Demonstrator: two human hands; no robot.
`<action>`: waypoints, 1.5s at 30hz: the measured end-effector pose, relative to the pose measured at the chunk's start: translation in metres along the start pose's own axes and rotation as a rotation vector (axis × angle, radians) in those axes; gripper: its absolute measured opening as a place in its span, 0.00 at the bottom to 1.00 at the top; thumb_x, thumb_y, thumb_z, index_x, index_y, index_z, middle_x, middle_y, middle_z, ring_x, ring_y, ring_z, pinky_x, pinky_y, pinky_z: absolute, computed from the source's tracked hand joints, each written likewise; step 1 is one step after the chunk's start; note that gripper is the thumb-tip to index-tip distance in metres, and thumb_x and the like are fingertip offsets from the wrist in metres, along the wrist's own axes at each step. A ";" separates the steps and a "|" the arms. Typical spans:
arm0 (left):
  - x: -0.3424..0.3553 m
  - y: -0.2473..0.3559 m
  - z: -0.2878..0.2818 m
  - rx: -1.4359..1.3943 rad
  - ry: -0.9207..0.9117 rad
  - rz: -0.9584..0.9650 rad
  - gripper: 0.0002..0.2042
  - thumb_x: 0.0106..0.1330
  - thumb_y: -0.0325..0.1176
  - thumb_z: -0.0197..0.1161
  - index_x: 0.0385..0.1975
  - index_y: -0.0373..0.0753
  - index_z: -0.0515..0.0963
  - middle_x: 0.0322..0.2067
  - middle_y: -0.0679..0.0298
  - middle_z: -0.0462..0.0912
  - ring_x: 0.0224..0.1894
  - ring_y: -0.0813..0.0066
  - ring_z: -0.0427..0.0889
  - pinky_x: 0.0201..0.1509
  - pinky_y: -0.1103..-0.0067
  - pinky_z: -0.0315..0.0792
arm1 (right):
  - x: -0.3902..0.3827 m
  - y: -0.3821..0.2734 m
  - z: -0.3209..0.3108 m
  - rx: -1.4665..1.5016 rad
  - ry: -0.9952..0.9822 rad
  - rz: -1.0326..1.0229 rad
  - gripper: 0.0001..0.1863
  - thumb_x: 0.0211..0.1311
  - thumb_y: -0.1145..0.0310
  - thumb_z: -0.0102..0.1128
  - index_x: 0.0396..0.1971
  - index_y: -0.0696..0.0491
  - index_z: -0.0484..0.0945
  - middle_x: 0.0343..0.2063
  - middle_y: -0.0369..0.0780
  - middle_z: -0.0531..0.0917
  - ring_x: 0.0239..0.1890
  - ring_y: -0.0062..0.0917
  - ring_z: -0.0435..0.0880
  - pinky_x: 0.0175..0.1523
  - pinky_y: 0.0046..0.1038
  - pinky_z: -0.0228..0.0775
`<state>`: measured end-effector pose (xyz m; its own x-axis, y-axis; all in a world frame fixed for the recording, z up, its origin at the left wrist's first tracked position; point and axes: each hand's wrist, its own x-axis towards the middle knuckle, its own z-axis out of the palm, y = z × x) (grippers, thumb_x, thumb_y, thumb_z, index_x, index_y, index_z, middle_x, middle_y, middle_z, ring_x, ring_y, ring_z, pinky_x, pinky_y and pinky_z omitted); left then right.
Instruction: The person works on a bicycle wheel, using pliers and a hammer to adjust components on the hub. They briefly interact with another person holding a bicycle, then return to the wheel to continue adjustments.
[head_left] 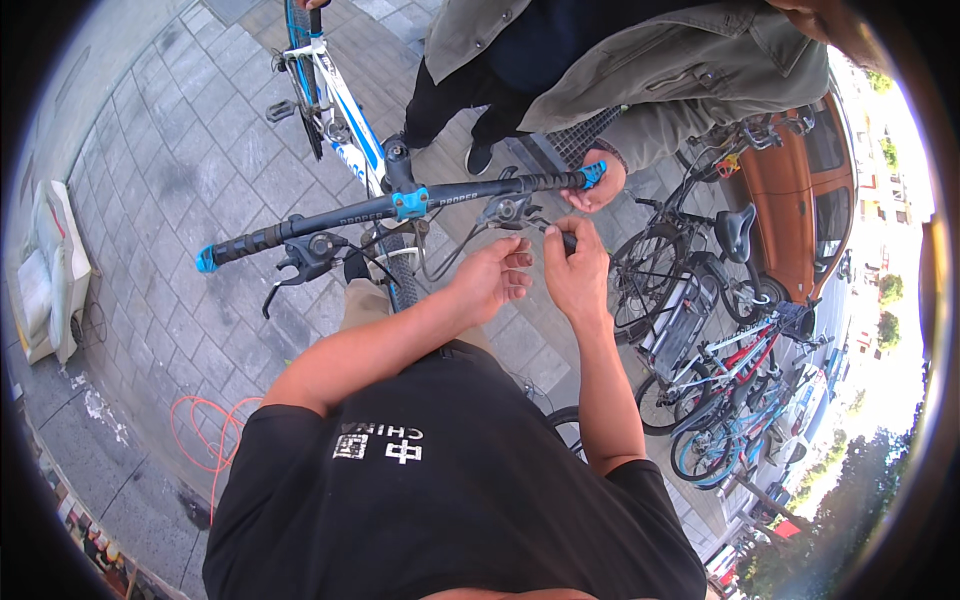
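Observation:
A white and blue bicycle [352,125] stands before me, its black handlebar [310,218] with light-blue end caps running across the view. My left hand [492,278] is just below the right brake and shifter unit [510,212], fingers loosely curled and apart, with nothing seen in it. My right hand [577,262] is closed around a short black handle [569,243] beside that unit; whether this is the brake lever's end or a tool, I cannot tell. On the left side hangs the other brake lever [275,290], untouched.
Another person's hand [597,183] is at the handlebar's right end, and that person stands beyond the bar. Parked bicycles [700,375] and an orange car [785,200] stand at right. An orange cord [205,435] lies on the paving at left, near a whitish box [50,270].

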<state>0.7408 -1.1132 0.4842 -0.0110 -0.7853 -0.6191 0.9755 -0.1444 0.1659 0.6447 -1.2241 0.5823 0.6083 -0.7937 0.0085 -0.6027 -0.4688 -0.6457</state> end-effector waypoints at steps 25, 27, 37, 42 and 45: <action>-0.033 0.017 0.019 -0.040 -0.030 0.135 0.13 0.84 0.45 0.58 0.53 0.43 0.81 0.43 0.68 0.83 0.35 0.75 0.84 0.38 0.75 0.78 | 0.002 -0.042 -0.013 0.046 -0.118 -0.136 0.12 0.80 0.65 0.61 0.49 0.59 0.79 0.38 0.52 0.86 0.40 0.46 0.87 0.46 0.41 0.78; -0.032 0.018 0.015 -0.115 -0.107 0.180 0.13 0.85 0.44 0.57 0.54 0.44 0.81 0.44 0.69 0.83 0.36 0.76 0.83 0.39 0.75 0.78 | 0.003 -0.045 -0.010 0.026 -0.214 -0.106 0.15 0.79 0.62 0.60 0.53 0.60 0.77 0.45 0.54 0.85 0.47 0.50 0.87 0.53 0.43 0.78; -0.019 0.017 0.007 -0.226 -0.181 0.139 0.11 0.85 0.43 0.56 0.53 0.45 0.80 0.43 0.71 0.82 0.36 0.79 0.82 0.41 0.74 0.77 | 0.006 -0.040 0.006 0.009 -0.153 -0.195 0.11 0.80 0.66 0.59 0.47 0.60 0.79 0.38 0.52 0.87 0.40 0.47 0.89 0.47 0.41 0.79; -0.018 0.016 0.005 -0.230 -0.158 0.127 0.11 0.85 0.43 0.57 0.52 0.44 0.80 0.43 0.71 0.82 0.36 0.78 0.81 0.41 0.74 0.77 | 0.006 -0.037 0.009 -0.022 -0.152 -0.178 0.12 0.80 0.64 0.59 0.48 0.60 0.80 0.38 0.53 0.88 0.40 0.47 0.90 0.46 0.41 0.80; -0.019 0.015 0.003 -0.206 -0.129 0.142 0.11 0.84 0.43 0.59 0.53 0.44 0.81 0.42 0.71 0.82 0.36 0.79 0.82 0.40 0.75 0.77 | 0.005 -0.048 0.004 -0.077 -0.192 -0.066 0.14 0.80 0.61 0.60 0.48 0.59 0.81 0.34 0.53 0.88 0.36 0.49 0.90 0.44 0.43 0.79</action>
<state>0.7552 -1.1027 0.5007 0.1139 -0.8610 -0.4957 0.9932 0.0875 0.0762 0.6787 -1.2036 0.6106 0.7302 -0.6757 -0.1013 -0.5916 -0.5510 -0.5885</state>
